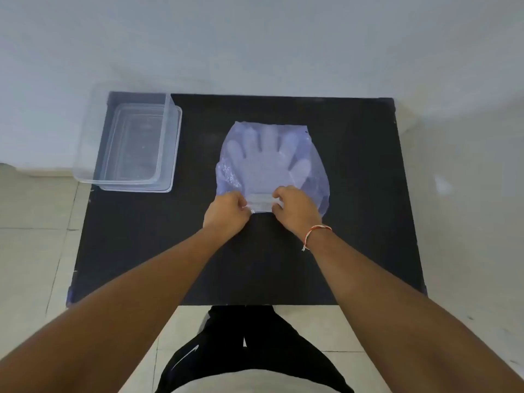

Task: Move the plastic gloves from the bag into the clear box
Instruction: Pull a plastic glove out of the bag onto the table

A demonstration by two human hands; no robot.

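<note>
A thin bluish plastic bag (314,180) lies flat in the middle of the black table (354,222). Through it shows a stack of clear plastic gloves (265,163), fingers spread and pointing away from me. My left hand (226,214) pinches the bag's near edge on the left. My right hand (295,209) pinches the same edge on the right, a thread band on its wrist. Between the two hands the gloves' cuff end shows. The clear box (93,154) stands open at the table's far left corner, with nothing in it.
The clear box overhangs the table's left edge slightly. A white wall rises just behind the table's far edge. Pale floor tiles lie on both sides. My legs in black trousers are below the near edge.
</note>
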